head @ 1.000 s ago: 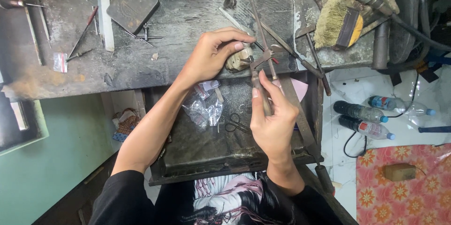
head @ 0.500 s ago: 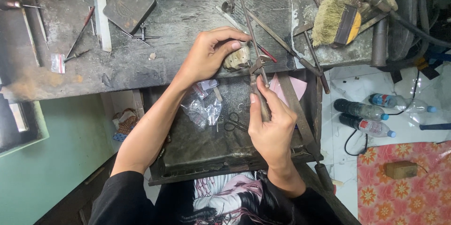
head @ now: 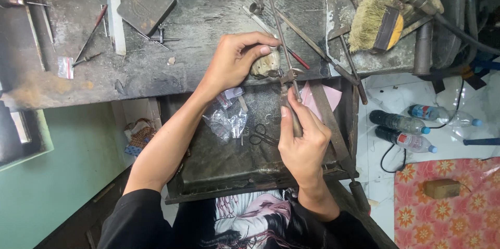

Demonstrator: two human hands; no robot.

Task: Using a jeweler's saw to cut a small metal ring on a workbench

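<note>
Two hands meet at the bench edge | right hand (head: 303,142) wrapped around a saw handle (head: 290,111), saw frame (head: 273,17) pointing away from the body | left hand (head: 237,61) pinches a small pale workpiece (head: 264,65) against the blade | open drawer (head: 219,168) beneath.

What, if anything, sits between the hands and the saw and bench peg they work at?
Nothing visible. The right hand already grips the saw frame by its handle, and the left hand rests directly on the wooden peg at the bench edge.
</note>
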